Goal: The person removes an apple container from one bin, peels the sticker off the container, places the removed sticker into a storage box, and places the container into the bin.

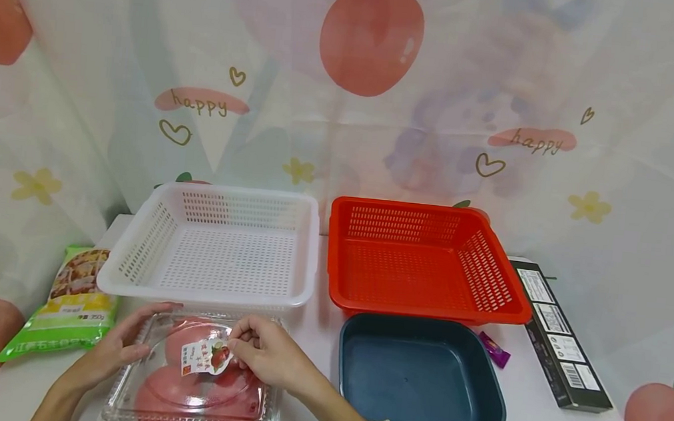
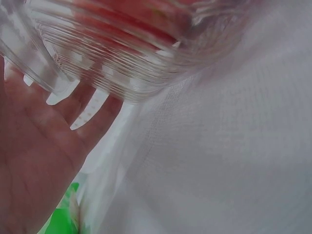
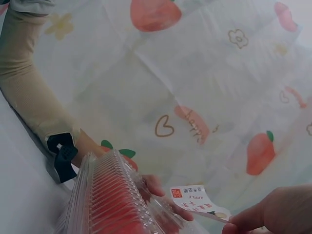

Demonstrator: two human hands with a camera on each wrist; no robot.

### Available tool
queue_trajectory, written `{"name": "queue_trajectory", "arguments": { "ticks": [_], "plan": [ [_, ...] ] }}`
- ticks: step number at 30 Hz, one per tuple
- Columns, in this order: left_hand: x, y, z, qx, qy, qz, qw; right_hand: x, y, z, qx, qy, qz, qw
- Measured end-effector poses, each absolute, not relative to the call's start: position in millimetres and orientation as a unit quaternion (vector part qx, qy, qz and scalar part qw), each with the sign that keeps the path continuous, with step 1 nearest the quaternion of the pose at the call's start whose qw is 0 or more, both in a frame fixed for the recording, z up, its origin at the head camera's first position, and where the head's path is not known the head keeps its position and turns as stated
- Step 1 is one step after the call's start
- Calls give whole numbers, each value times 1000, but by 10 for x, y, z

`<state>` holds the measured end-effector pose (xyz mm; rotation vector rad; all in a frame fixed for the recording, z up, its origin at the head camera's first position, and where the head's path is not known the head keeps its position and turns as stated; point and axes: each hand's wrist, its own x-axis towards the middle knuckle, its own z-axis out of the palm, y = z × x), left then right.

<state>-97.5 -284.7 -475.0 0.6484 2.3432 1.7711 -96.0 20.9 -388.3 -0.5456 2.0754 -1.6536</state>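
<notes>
A clear plastic box [image 1: 168, 416] with ridged sides, holding red round fruit [image 1: 167, 389] that looks like apples, lies at the front left in the head view. My left hand [image 1: 111, 344] holds its left side, thumb at the lid's edge; in the left wrist view, the fingers [image 2: 100, 119] reach behind the ridged wall. Over the lid, my right hand [image 1: 267, 351] pinches the right end of a white label [image 1: 200, 357] with a red fruit picture. In the right wrist view the label [image 3: 195, 199] stands off the lid; whether any part still sticks is unclear.
Behind the box stands a white basket [image 1: 309, 255], with a red basket [image 1: 334, 277] to its right. A dark blue basin [image 1: 496, 412] sits in front of the red one. A purple packet [image 1: 494, 350], a long black box [image 1: 566, 344] and a green food bag [image 1: 72, 311] flank them.
</notes>
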Motion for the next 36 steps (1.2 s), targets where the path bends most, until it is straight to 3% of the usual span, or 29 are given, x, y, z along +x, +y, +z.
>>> {"name": "queue_trajectory", "arguments": {
  "ticks": [17, 36],
  "plan": [
    [-992, -2876, -4820, 223, 767, 598, 66, -944, 592, -3682, -246, 723, -583, 278],
    [-979, -2860, -4767, 224, 766, 599, 65, -1035, 1260, -3729, -182, 753, -595, 214]
  ]
}}
